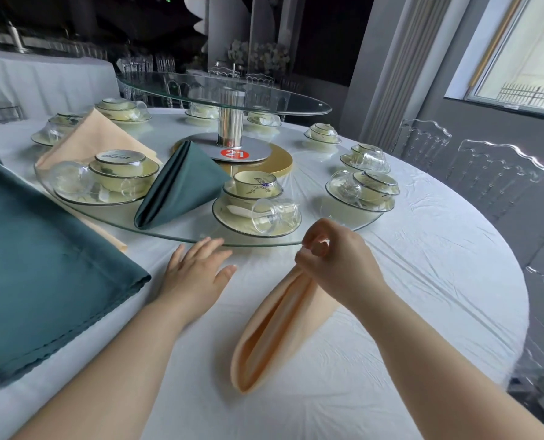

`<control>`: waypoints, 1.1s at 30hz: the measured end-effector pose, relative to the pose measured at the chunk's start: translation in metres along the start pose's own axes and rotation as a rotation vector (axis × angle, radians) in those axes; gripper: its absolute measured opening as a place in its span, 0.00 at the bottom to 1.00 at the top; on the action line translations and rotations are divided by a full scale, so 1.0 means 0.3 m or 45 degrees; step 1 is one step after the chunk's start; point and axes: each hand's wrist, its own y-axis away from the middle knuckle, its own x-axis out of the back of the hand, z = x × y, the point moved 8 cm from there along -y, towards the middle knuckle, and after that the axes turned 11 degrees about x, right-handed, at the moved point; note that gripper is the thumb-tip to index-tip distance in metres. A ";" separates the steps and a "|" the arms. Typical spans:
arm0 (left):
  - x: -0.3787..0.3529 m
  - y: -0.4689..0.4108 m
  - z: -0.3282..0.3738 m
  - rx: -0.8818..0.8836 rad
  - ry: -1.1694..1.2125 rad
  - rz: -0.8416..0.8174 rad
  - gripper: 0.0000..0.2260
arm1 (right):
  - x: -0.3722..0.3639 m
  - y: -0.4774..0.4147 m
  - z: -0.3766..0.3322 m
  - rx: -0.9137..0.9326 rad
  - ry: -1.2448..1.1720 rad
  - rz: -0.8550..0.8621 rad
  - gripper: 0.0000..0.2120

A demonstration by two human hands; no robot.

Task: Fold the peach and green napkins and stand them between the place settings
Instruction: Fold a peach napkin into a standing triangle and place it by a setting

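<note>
Table [407, 281]: carries glass turntable [175, 234].
Plate [229, 221], on turntable: bowls [254, 185], tipped glass [275, 215].
Right hand [337, 265]: pinches peach napkin [274, 328] tip.
Left hand [194, 271]: fingers straight, near turntable.

Matt, smooth cloth: peach napkin [274, 328], green napkin [181, 185]. White table cover [423, 265] wrinkled, w/ slight shine. Clear, glossy glass turntable [201, 233]. Polished metal column [231, 122]. Glazed, glossy ceramic bowls [255, 182]. Transparent plastic chairs [499, 173].
</note>
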 end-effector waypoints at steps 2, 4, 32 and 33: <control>0.002 0.002 -0.009 0.016 0.001 -0.009 0.19 | 0.008 -0.005 -0.004 0.024 -0.040 -0.003 0.06; 0.004 0.005 -0.013 0.038 -0.010 -0.010 0.19 | 0.030 -0.015 0.001 0.063 -0.086 0.005 0.09; -0.033 -0.029 0.046 -0.185 -0.161 0.099 0.38 | 0.021 -0.617 0.194 0.258 0.333 0.206 0.17; -0.036 -0.032 0.041 -0.178 -0.153 0.088 0.32 | 0.012 -0.627 0.201 0.244 0.329 0.219 0.17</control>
